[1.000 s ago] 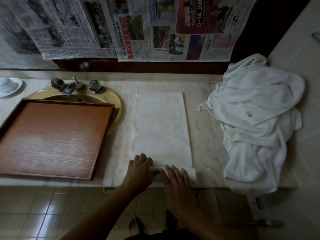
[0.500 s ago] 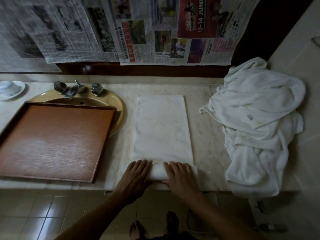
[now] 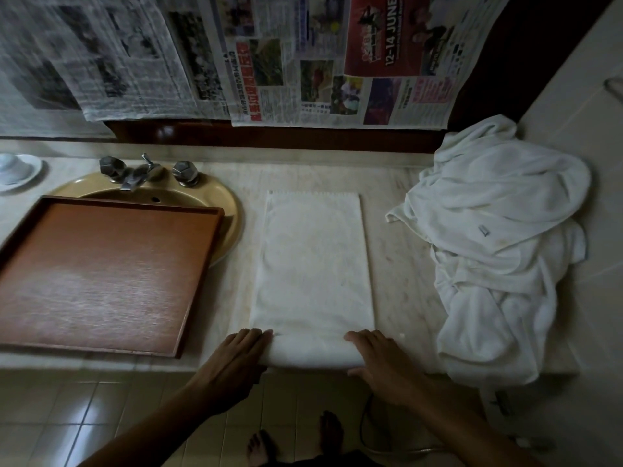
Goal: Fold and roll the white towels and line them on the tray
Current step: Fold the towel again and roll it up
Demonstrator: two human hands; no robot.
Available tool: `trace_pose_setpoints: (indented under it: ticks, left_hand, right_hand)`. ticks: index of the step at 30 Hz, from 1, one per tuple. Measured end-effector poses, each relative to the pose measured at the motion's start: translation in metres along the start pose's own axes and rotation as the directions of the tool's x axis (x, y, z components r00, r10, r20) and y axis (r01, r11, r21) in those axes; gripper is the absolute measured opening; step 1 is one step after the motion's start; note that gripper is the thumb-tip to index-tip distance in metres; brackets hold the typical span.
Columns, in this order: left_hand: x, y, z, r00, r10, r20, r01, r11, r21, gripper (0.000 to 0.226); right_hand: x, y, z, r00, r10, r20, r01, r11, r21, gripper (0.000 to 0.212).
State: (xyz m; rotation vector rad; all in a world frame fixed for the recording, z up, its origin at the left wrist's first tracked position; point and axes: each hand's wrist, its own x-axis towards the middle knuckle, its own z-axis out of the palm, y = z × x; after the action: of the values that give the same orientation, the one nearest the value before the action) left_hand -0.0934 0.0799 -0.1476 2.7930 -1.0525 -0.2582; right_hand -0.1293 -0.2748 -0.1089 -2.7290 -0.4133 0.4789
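Head view, dim and soft at the edges: we see our left hand and right hand laid on the two ends of the rolled part of a white towel. The left fingers lie pressed together, nearly flat over the roll. The right fingers are slightly spread and bent over it, thumb at the near side. Our palms hide both ends of the roll, so we cannot tell how tight it is.

Beyond the fingertips the rest of the towel lies flat on the tabletop, a long strip running away from us. The roll sits right at the tabletop's near edge. Left of the left fingers, a bare strip apart, lies the wooden tray, cut off by the frame and partly covering the sink. Right of the right fingers, past a wider bare strip, a heap of white towels hangs over the near edge.
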Motion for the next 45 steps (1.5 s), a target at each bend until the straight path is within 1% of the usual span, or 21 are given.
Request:
trace_pose_setpoints:
  ticks: [2,5,7,9,11,12,13,15,16,18,20,22,23,25,27,29,30,32,36,41,45]
  left_hand:
    - [-0.005,0.000,0.000,1.000,-0.013,0.006,0.013,1.000,-0.025,0.068]
    - [-0.010,0.005,-0.007,0.994,-0.101,-0.031,0.092,0.971,-0.221,0.060]
    - [-0.009,0.008,-0.015,0.989,-0.148,-0.017,0.135,0.934,-0.330,0.051]
    - [-0.004,0.007,-0.022,0.983,-0.182,-0.009,0.162,0.892,-0.421,0.045]
    - [0.001,0.006,-0.026,0.978,-0.207,-0.005,0.177,0.849,-0.498,0.045]
    - [0.002,0.005,-0.027,0.976,-0.217,0.004,0.188,0.837,-0.514,0.045]
    - [0.004,0.004,-0.028,0.973,-0.229,0.019,0.205,0.830,-0.519,0.046]
    - [0.008,0.001,-0.030,0.966,-0.254,0.050,0.243,0.821,-0.517,0.052]
    - [0.010,0.001,-0.032,0.960,-0.269,0.077,0.269,0.812,-0.518,0.056]
    - [0.014,0.000,-0.038,0.943,-0.305,0.134,0.330,0.800,-0.501,0.065]
    - [0.017,0.006,-0.044,0.927,-0.349,0.135,0.374,0.846,-0.381,0.067]
    - [0.017,0.023,-0.045,0.928,-0.372,0.002,0.365,0.911,-0.191,0.057]
    - [0.017,0.036,-0.043,0.931,-0.358,-0.075,0.345,0.928,-0.142,0.053]
    - [0.017,0.067,-0.033,0.937,-0.312,-0.156,0.292,0.946,-0.140,0.062]
    - [0.020,0.097,-0.017,0.958,-0.210,-0.193,0.189,0.974,-0.124,0.071]
    - [0.026,0.114,-0.003,0.978,-0.129,-0.167,0.118,0.990,-0.072,0.079]
    - [0.030,0.116,0.000,0.984,-0.117,-0.132,0.113,0.993,-0.036,0.083]
    - [0.041,0.113,0.001,0.986,-0.140,-0.089,0.141,0.990,0.012,0.088]
    - [0.060,0.088,-0.004,0.986,-0.139,-0.089,0.144,0.989,0.045,0.085]
    - [0.058,0.038,-0.014,0.997,-0.081,0.016,0.079,0.989,0.124,0.071]
    - [0.030,0.017,-0.020,0.998,-0.052,0.023,0.051,0.998,0.022,0.066]
  right_hand:
    - [-0.005,0.005,-0.001,0.998,0.060,0.009,-0.061,0.989,0.138,0.053]
    - [-0.005,0.009,-0.002,0.997,0.075,-0.005,-0.072,0.972,0.223,0.041]
    - [-0.001,0.009,-0.002,0.994,0.096,-0.043,-0.085,0.972,0.217,0.048]
    - [0.003,0.007,-0.001,0.989,0.135,-0.058,-0.124,0.978,0.170,0.057]
    - [0.004,0.002,0.000,0.977,0.139,-0.165,-0.130,0.989,0.065,0.050]
    - [0.003,-0.005,0.002,0.960,0.110,-0.256,-0.112,0.994,0.007,0.041]
    - [0.001,-0.013,0.005,0.938,0.075,-0.337,-0.090,0.995,-0.031,0.037]
    - [-0.003,-0.032,0.019,0.883,-0.014,-0.470,-0.034,0.995,-0.095,0.045]
    - [-0.006,-0.039,0.028,0.864,-0.046,-0.501,-0.020,0.992,-0.126,0.046]
    - [-0.009,-0.045,0.043,0.882,-0.055,-0.468,-0.036,0.983,-0.182,0.050]
    - [-0.009,-0.044,0.051,0.931,-0.013,-0.366,-0.068,0.976,-0.208,0.064]
    - [-0.007,-0.043,0.053,0.949,0.010,-0.316,-0.083,0.972,-0.218,0.071]
    - [-0.006,-0.043,0.052,0.950,0.017,-0.310,-0.090,0.970,-0.224,0.072]
    - [0.000,-0.044,0.050,0.950,0.020,-0.313,-0.099,0.966,-0.239,0.070]
    - [0.006,-0.042,0.047,0.950,0.022,-0.311,-0.103,0.964,-0.244,0.066]
    - [0.012,-0.040,0.043,0.960,0.038,-0.278,-0.108,0.964,-0.241,0.069]
    - [0.014,-0.041,0.041,0.966,0.056,-0.253,-0.119,0.964,-0.239,0.074]
    - [0.021,-0.040,0.035,0.971,0.083,-0.222,-0.136,0.963,-0.231,0.080]
    - [0.033,-0.038,0.015,0.983,0.093,-0.156,-0.128,0.964,-0.232,0.078]
    - [0.035,-0.029,0.003,0.995,0.000,-0.102,-0.029,0.958,-0.285,0.062]
    - [0.022,-0.017,0.009,0.991,-0.087,-0.103,0.056,0.961,-0.272,0.053]
